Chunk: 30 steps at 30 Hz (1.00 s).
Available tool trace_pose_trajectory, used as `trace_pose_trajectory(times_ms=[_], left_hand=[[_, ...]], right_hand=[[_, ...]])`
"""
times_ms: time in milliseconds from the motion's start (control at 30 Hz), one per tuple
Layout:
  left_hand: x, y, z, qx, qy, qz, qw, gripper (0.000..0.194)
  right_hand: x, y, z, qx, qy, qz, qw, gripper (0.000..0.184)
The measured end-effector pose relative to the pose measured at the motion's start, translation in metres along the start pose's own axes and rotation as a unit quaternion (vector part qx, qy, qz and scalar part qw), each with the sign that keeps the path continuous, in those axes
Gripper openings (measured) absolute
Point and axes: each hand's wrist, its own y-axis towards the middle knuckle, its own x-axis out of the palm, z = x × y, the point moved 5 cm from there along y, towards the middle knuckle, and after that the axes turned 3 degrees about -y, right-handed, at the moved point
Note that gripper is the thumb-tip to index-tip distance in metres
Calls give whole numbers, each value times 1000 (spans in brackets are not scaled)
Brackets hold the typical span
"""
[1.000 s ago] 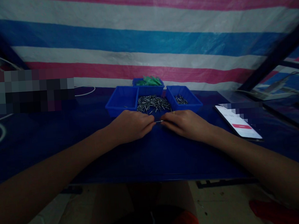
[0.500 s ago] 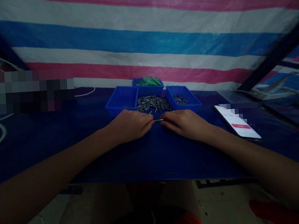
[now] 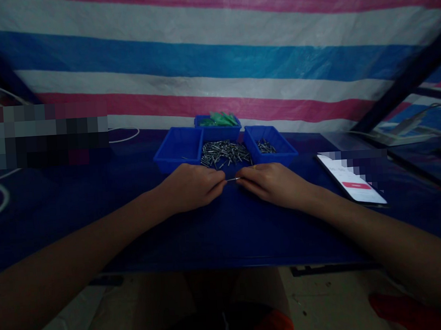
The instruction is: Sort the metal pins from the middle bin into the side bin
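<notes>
My left hand and my right hand rest on the dark blue table, fingertips almost meeting. Both are closed in a pinch on one thin metal pin that spans the small gap between them. Just behind the hands stands a row of blue trays: the middle tray holds a heap of several metal pins, the right tray holds a smaller heap, and the left tray looks nearly bare.
A fourth blue tray with green parts sits behind the row. A lit phone lies to the right. White cables run at the left. A striped tarp backs the table.
The hands have stayed put; the gap between the fingertips has barely shifted, with the pin still held between them.
</notes>
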Motion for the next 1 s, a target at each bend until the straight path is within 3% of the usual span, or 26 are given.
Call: trace_pose_trajectory(times_ms=[1000], left_hand=[[-3, 0, 0, 12, 13, 15, 1000, 25]], right_hand=[[-1, 0, -2, -2, 5, -6, 1000, 33]])
